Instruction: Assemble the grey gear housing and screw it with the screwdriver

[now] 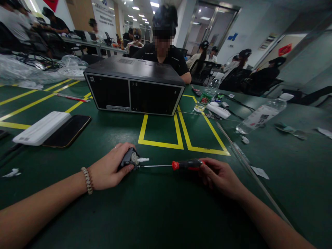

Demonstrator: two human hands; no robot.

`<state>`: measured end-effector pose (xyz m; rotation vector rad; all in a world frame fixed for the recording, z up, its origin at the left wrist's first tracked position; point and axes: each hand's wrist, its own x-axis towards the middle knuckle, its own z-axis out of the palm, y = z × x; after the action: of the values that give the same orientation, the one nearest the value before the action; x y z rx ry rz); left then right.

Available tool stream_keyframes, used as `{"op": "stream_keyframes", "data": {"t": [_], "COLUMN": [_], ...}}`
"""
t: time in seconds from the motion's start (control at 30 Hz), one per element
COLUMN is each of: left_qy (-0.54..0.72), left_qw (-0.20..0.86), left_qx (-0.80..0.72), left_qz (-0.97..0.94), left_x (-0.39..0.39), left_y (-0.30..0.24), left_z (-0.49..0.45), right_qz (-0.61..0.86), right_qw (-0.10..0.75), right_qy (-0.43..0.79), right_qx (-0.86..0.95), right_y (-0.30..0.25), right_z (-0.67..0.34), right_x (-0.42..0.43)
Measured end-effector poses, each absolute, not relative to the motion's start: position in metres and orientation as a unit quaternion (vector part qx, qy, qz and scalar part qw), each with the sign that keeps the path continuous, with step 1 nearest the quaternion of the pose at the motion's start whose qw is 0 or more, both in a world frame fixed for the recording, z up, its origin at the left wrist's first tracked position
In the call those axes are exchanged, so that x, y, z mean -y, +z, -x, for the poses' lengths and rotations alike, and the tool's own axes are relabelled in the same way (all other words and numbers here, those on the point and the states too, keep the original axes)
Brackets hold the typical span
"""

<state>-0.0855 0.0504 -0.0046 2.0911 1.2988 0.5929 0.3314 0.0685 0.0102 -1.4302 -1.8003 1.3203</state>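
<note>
My left hand (109, 170) is closed around a small dark grey motor-like part (129, 159) with a white nozzle sticking out to the right, resting on the green table (155, 207). My right hand (220, 176) grips the red and black handle of a screwdriver (181, 165). The screwdriver lies level, and its thin metal shaft points left with the tip touching the small part. A beaded bracelet sits on my left wrist.
A black computer case (135, 86) lies across the table behind yellow tape squares. A white power bank (41, 128) and dark phone (67, 130) lie at left. Plastic bottles (207, 97) (261, 116) lie at right. A person sits opposite; others sit behind.
</note>
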Motion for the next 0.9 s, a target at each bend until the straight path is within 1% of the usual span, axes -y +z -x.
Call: {"op": "stream_keyframes", "data": {"t": [0.27, 0.43, 0.67, 0.9], "left_qy": [0.226, 0.231, 0.245, 0.225], "left_qw": [0.311, 0.303, 0.300, 0.315], "left_qx": [-0.491, -0.490, -0.495, -0.497], "left_qz": [-0.781, -0.784, -0.777, -0.776], "left_x": [-0.0512, -0.0505, -0.0490, -0.0501], "left_y": [-0.0060, -0.0068, -0.0117, -0.0082], "left_z": [0.0844, 0.0838, 0.0843, 0.0830], "right_qz": [0.523, 0.532, 0.528, 0.527], "right_qw": [0.254, 0.232, 0.260, 0.235], "right_qy": [0.492, 0.480, 0.484, 0.476], "right_qx": [0.648, 0.658, 0.648, 0.664], "right_y": [0.0098, 0.0105, 0.0090, 0.0095], "right_z": [-0.3306, -0.3315, -0.3323, -0.3345], "right_x": [-0.0660, -0.0672, -0.0640, -0.0652]}}
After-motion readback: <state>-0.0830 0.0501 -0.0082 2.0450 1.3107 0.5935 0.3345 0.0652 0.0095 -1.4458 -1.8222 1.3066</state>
